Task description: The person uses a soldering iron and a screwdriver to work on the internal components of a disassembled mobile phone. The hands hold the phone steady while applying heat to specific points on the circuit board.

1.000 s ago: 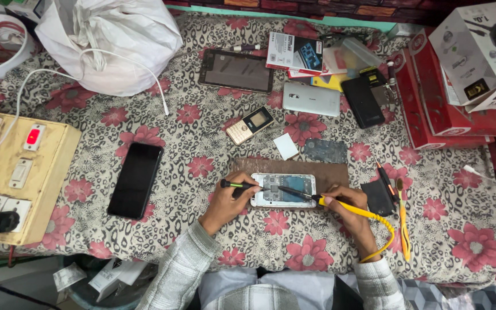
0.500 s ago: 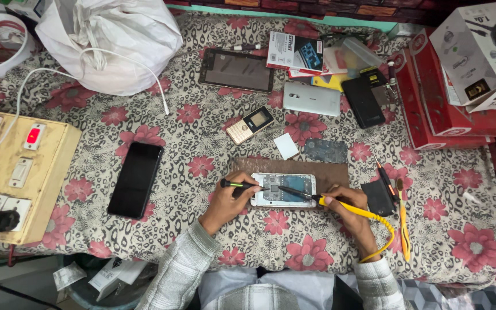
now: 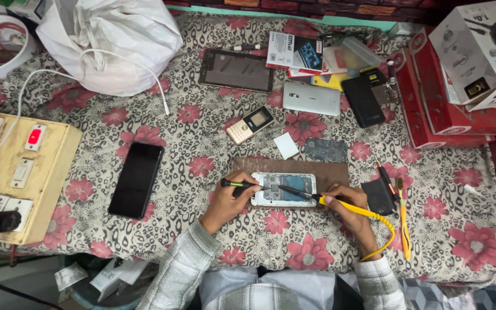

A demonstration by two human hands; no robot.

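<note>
While the opened phone (image 3: 284, 189) lies back-off on the brown board (image 3: 334, 170) at centre frame, my left hand (image 3: 223, 202) pinches a screwdriver (image 3: 242, 184) and my right hand (image 3: 348, 205) grips the soldering iron (image 3: 301, 193) over its board; reassembly remains.

A bench (image 3: 162, 123) draped in floral leopard-print cloth fills the view. Along its far edge runs a teal strip (image 3: 294, 12) beneath dark brick. Below its near-left corner, grey floor (image 3: 12, 290) holds paper scraps.

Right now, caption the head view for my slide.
Left hand holds a screwdriver, right hand a yellow-corded tool, both over an opened phone.
</note>
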